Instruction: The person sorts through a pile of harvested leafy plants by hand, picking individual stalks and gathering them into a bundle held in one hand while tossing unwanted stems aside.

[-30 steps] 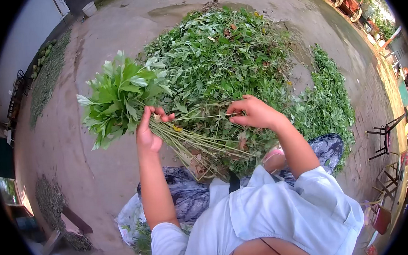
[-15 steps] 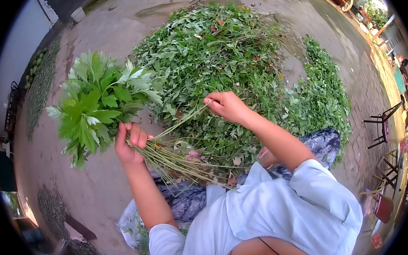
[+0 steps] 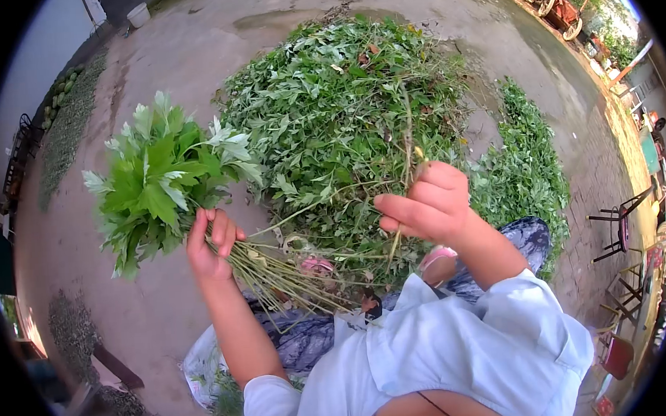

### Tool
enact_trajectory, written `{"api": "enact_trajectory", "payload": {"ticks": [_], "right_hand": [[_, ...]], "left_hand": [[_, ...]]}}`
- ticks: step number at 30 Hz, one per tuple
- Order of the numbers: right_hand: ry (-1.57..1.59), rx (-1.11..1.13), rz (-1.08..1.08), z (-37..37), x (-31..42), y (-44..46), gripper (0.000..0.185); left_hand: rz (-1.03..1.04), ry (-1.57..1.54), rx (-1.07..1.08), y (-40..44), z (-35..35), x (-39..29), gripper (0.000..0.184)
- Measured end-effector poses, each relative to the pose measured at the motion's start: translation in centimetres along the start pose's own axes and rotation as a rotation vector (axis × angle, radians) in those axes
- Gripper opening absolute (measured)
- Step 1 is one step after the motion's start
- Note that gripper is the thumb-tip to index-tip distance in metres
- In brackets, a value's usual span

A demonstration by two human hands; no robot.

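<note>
My left hand (image 3: 213, 248) is closed around a bunch of leafy green stems (image 3: 162, 179). Broad, silvery-backed leaves fan out above the fist, and the long bare stalks spread out below it toward my lap. In my right hand (image 3: 432, 203) a thin, mostly bare stem (image 3: 408, 129) is pinched, running upright past the fingers with a withered upper part. Beneath and beyond both hands lies a large heap of cut leafy stems (image 3: 328, 110).
A smaller strip of greens (image 3: 522, 153) lies right of the heap. Chairs (image 3: 620, 219) stand along the right side, and a white bucket (image 3: 139, 15) is at the far left. Small dried plant matter (image 3: 69, 139) covers ground by the left wall, near several round green fruits (image 3: 63, 90).
My right hand has moved right and down, away from the bunch, and now shows a withered stem upright in its fingers. My left hand keeps the bunch in nearly the same place.
</note>
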State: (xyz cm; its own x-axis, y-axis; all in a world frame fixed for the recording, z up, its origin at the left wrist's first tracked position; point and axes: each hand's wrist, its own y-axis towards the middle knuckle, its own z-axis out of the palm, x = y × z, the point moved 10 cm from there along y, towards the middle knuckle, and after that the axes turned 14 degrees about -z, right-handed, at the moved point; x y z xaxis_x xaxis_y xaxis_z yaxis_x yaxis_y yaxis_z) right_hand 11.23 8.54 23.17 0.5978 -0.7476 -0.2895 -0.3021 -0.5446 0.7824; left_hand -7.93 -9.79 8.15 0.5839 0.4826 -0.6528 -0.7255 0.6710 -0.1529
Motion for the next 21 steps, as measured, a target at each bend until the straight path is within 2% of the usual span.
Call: {"api": "enact_trajectory", "payload": {"ticks": [1,2,3,4,6,7,8,9,10,11,13,14,16,18,21], "right_hand": [[-0.007,0.028,0.033,-0.6,0.4,-0.4,0.015],[-0.012,0.055,0.066,-1.1,0.9,-0.6,0.015],[-0.041,0.241,0.215,-0.3,0.6,-1.5,0.012],[-0.044,0.250,0.215,-0.8,1.1,-2.2,0.012],[0.232,0.774,0.593,3.6,0.2,-8.5,0.016],[0.411,1.021,0.677,5.8,1.2,-11.4,0.024],[0.402,1.024,0.682,6.9,1.7,-13.1,0.024],[0.616,0.929,0.651,8.7,3.7,-14.3,0.025],[0.823,0.827,0.615,9.8,4.9,-14.1,0.028],[0.811,0.833,0.618,10.4,4.5,-14.6,0.028],[1.255,0.820,1.045,12.8,4.3,-16.6,0.033],[1.169,0.624,1.201,13.3,0.9,-16.7,0.030],[0.579,0.529,1.097,13.5,-6.5,-17.7,0.019],[0.275,0.293,1.060,14.4,-12.5,-21.2,0.016],[-0.224,0.235,1.162,13.3,-19.3,-27.1,0.015]], "left_hand": [[-0.011,-0.004,0.098,0.1,1.2,0.2,0.020],[-0.012,-0.011,0.106,0.1,1.4,0.2,0.020],[-0.026,0.016,0.101,0.1,1.7,0.3,0.021],[-0.042,0.042,0.094,0.2,1.8,0.4,0.022],[-0.069,0.004,0.060,0.6,1.6,0.8,0.021],[-0.106,-0.002,-0.008,1.0,1.0,1.3,0.020],[-0.143,-0.008,-0.073,1.4,0.5,1.8,0.019],[-0.147,-0.012,-0.063,1.8,0.5,2.2,0.019],[-0.170,-0.015,-0.139,2.1,-0.5,2.9,0.017],[-0.192,-0.018,-0.215,2.4,-1.6,3.5,0.015],[-0.210,-0.032,-0.268,2.9,-2.7,4.3,0.014],[-0.226,-0.038,-0.331,3.0,-3.5,4.6,0.014],[-0.234,0.003,-0.376,3.6,-3.9,4.8,0.015],[-0.249,0.055,-0.414,4.3,-4.3,4.8,0.017],[-0.294,0.088,-0.421,5.2,-4.3,5.5,0.018]]}}
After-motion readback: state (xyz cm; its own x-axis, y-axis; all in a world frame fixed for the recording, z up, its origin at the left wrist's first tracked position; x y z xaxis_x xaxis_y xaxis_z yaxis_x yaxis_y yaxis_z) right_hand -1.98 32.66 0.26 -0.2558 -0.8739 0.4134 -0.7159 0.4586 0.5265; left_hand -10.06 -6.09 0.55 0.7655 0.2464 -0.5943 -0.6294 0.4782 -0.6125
